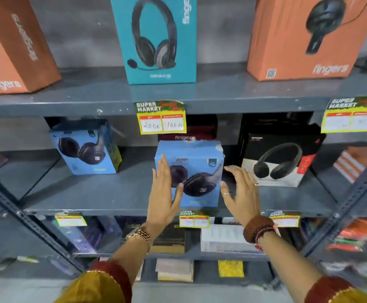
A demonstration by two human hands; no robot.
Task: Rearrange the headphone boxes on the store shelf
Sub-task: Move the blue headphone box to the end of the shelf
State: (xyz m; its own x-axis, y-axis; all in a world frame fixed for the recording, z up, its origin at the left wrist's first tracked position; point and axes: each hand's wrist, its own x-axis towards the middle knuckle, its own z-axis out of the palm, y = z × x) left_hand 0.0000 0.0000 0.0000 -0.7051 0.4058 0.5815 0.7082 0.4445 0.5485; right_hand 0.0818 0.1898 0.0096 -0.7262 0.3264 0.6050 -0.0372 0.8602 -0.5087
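A light blue headphone box (196, 154) stands upright near the front edge of the grey middle shelf (91, 193). My left hand (165, 197) lies flat against the box's left front, fingers straight and thumb on the face. My right hand (241, 193) is spread beside the box's right edge, thumb close to it; I cannot tell if it touches. A matching blue box (86, 149) stands to the left and a black-and-white headphone box (281, 162) to the right. A dark box (200, 130) sits behind the middle one.
On the top shelf stand a teal headset box (158, 40) and two orange boxes (14, 51) (305, 40). Yellow price tags (161, 118) hang from the shelf edges. The lower shelf holds several packages. A slanted metal brace (357, 186) runs at the right.
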